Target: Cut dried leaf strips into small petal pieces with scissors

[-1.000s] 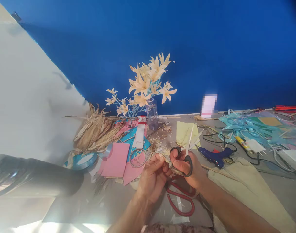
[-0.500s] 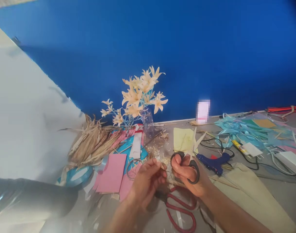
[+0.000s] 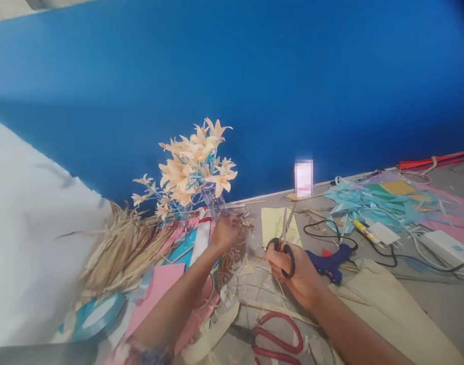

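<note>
My right hand [image 3: 292, 268] grips a pair of black-handled scissors [image 3: 285, 248], fingers through the loops and blades pointing up and away. My left hand [image 3: 227, 233] reaches forward to the foot of the clear vase [image 3: 214, 202], beside small pale pieces [image 3: 247, 222] on the table. Its fingers are curled in; whatever they hold, if anything, is hidden. Cream artificial flowers [image 3: 193, 162] with light-blue stems stand in the vase. Below my hands lie red-handled scissors [image 3: 279, 347] and a pale strip [image 3: 212, 332].
Dry husks [image 3: 121, 248], a blue ribbon roll [image 3: 98, 314] and pink sheets [image 3: 159, 289] lie left. Rightward are yellow paper [image 3: 272, 228], a blue glue gun [image 3: 332, 261], cables, a white adapter [image 3: 384, 234], light-blue ribbons [image 3: 368, 203] and cream cloth [image 3: 384, 299].
My left hand has moved forward, away from my right hand, to beside the vase. My right hand still grips the black scissors, whose blades are closer together. The view has shifted right.
</note>
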The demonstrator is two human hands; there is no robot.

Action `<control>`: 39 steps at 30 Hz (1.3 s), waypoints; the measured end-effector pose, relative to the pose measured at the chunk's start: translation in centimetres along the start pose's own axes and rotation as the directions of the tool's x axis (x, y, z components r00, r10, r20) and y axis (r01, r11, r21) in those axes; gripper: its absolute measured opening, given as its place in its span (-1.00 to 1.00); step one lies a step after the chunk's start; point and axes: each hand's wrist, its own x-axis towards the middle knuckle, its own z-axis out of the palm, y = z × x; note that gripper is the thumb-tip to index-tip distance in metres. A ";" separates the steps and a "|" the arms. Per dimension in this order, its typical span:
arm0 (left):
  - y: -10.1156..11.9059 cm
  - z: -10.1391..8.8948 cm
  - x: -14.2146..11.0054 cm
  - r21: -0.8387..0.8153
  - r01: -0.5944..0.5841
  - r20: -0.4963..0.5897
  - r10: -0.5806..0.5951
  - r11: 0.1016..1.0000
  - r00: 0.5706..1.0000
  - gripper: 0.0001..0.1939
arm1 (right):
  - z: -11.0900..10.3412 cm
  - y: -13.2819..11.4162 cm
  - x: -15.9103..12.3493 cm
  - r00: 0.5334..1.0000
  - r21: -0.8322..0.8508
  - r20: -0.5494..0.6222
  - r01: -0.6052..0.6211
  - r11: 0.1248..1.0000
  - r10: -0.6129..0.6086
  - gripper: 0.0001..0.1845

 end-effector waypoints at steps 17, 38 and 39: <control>-6.5 -1.7 -19.1 0.593 -0.087 0.188 -0.032 0.801 0.982 -0.80 | 0.9 0.7 -0.4 0.994 -0.525 0.086 -0.012 0.851 0.067 -0.71; -6.4 -2.4 -20.2 -0.550 0.105 0.043 -0.097 0.828 0.994 -0.68 | 0.9 4.2 -0.4 0.909 -0.383 0.335 -0.109 0.917 0.248 -0.60; -6.2 -1.5 -20.1 -0.542 0.091 0.036 -0.085 0.835 0.996 -0.67 | 1.1 4.1 -0.6 0.904 -0.285 0.349 -0.151 0.947 0.249 -0.59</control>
